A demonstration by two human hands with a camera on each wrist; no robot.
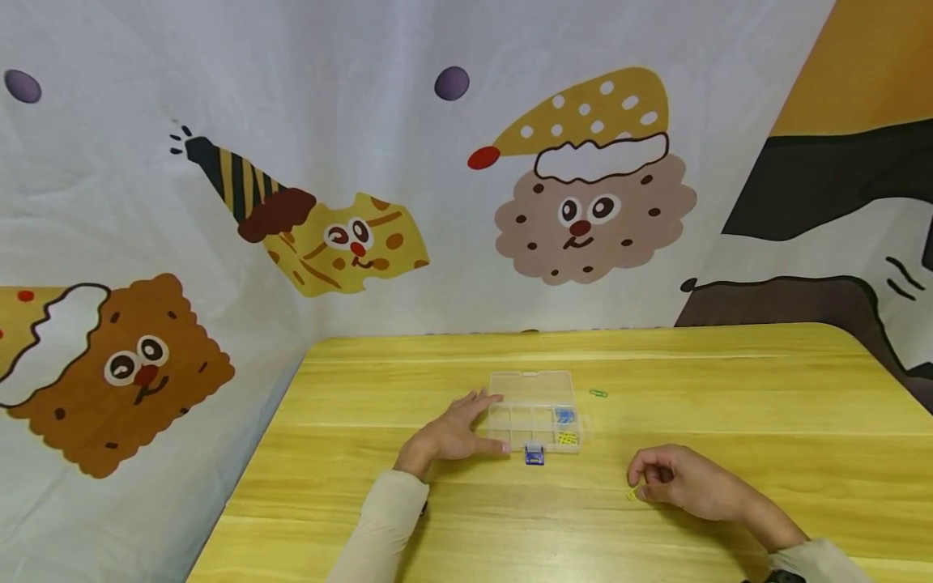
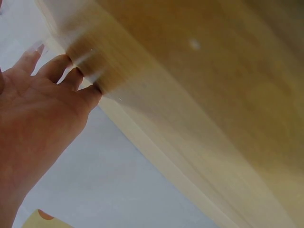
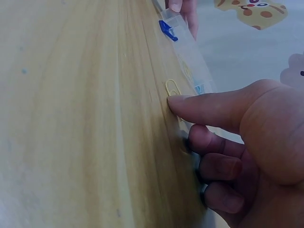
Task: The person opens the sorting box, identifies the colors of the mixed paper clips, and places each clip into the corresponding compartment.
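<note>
One yellow paper clip [image 1: 631, 494] pinched in right-hand grip [image 1: 685, 483], right of open clear box [image 1: 532, 391]; left-hand grip [image 1: 456, 429] spread, touching box. Pick-up seems current step; next likely calls for steady lift toward box.

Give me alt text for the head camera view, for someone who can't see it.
A person's right hand pinches a yellow paper clip at a wooden table, while their left hand touches the left side of an open, clear compartment box holding blue pieces and yellow pieces. A green paper clip lies right of the box, a cartoon backdrop behind.
</note>
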